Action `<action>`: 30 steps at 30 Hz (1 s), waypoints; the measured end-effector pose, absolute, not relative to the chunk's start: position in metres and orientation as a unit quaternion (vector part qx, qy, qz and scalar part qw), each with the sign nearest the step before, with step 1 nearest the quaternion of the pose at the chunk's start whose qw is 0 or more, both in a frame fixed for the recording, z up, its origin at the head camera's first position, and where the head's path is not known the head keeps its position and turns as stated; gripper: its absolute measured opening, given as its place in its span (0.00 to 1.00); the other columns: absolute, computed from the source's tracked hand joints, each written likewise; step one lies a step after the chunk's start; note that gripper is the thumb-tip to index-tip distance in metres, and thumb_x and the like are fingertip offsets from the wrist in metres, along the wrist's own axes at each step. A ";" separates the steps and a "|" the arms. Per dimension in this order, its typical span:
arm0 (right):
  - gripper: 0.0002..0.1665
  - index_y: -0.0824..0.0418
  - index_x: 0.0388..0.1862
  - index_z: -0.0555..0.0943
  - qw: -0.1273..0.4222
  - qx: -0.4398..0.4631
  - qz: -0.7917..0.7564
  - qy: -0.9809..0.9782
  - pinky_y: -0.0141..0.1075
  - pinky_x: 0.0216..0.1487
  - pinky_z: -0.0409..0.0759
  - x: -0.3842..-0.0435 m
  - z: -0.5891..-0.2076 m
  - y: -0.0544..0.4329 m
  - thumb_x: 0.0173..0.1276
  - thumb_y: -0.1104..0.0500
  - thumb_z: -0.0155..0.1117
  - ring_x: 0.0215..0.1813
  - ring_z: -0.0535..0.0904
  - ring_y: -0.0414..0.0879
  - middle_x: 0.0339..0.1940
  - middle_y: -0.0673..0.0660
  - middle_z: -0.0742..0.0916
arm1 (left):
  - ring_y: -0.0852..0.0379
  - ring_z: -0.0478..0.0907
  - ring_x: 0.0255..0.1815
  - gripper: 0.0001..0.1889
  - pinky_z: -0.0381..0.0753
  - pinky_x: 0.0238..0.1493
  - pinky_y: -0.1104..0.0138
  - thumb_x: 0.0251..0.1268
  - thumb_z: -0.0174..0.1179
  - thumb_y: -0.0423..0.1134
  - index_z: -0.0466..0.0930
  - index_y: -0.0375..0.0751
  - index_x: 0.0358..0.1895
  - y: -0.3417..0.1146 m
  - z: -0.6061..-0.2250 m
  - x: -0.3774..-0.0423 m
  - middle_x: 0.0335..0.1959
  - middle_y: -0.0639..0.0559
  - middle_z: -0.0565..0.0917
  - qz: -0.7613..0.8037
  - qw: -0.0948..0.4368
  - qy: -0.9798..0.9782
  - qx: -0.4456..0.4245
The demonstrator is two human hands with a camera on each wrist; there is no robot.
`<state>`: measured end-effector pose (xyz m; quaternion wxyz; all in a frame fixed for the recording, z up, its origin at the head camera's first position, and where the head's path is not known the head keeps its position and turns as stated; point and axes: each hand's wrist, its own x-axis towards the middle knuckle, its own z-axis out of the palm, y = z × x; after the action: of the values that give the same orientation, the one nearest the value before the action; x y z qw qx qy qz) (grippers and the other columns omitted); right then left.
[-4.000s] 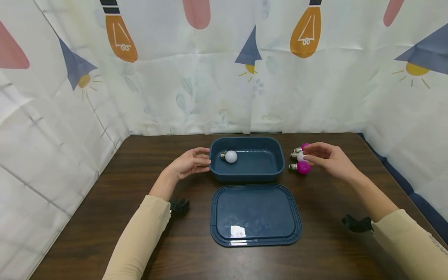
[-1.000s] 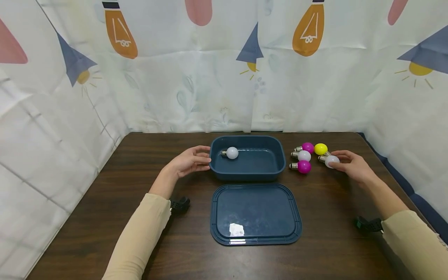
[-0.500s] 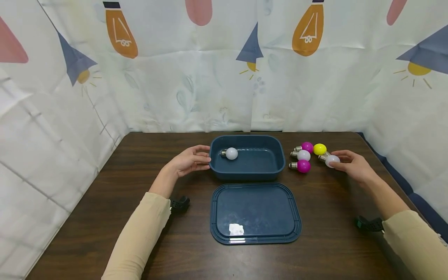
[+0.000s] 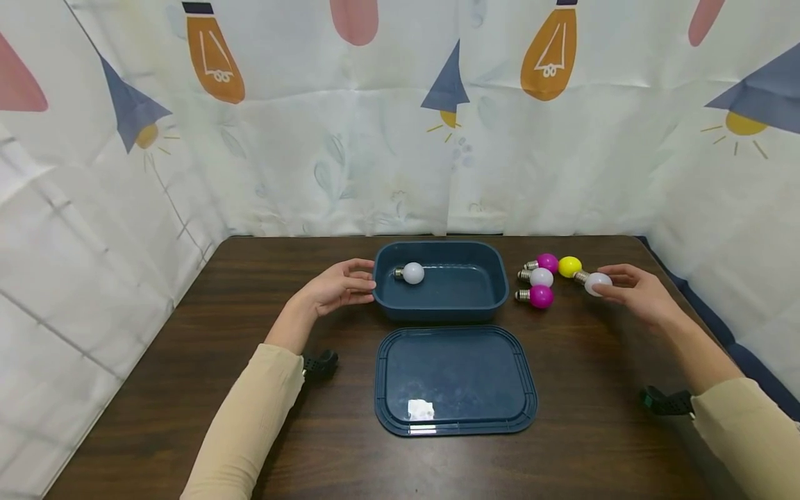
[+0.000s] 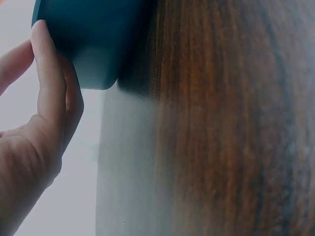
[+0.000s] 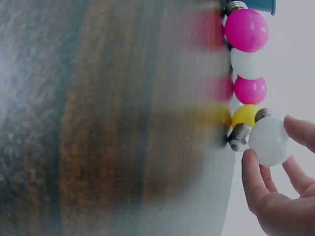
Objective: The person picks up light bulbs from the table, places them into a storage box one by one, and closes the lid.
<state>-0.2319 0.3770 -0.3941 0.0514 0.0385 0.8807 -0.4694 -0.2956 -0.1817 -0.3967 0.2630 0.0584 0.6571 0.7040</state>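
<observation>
My right hand [image 4: 637, 292] pinches a white light bulb [image 4: 596, 283] between thumb and fingertips at the right of the table; its screw base points left, close to a yellow bulb [image 4: 570, 267]. In the right wrist view the white bulb [image 6: 269, 141] sits slightly off the tabletop, overlapping the yellow bulb [image 6: 245, 116]. My left hand [image 4: 340, 286] touches the left end of a dark blue box [image 4: 440, 314] with extended fingers. Inside that box lies another white bulb [image 4: 413, 273]. The left wrist view shows a fingertip against the box wall [image 5: 93, 59].
Between box and right hand lie two magenta bulbs [image 4: 541, 297] with a white bulb [image 4: 542, 277] between them. A flat dark blue lid [image 4: 456, 382] lies in front of the box. A patterned curtain [image 4: 375, 160] hangs behind the brown table [image 4: 187, 389].
My right hand has moved right from over the magenta and white bulbs, uncovering the yellow one, and pinches the rightmost white bulb, now shifted slightly right. The left hand stays at the box.
</observation>
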 end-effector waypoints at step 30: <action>0.40 0.65 0.76 0.65 0.065 -0.034 -0.441 0.895 0.64 0.65 0.70 -0.241 -0.351 0.336 0.77 0.43 0.63 0.67 0.70 0.65 0.71 0.72 0.71 | 0.53 0.84 0.42 0.31 0.86 0.54 0.58 0.76 0.56 0.23 0.57 0.33 0.77 -0.180 -0.394 -0.294 0.58 0.35 0.73 0.695 0.264 0.666 0.056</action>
<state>-0.2406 0.3364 -0.3512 0.0646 -0.0339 0.8947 -0.4408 -0.2943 -0.1803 -0.3943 0.2641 0.0557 0.6662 0.6952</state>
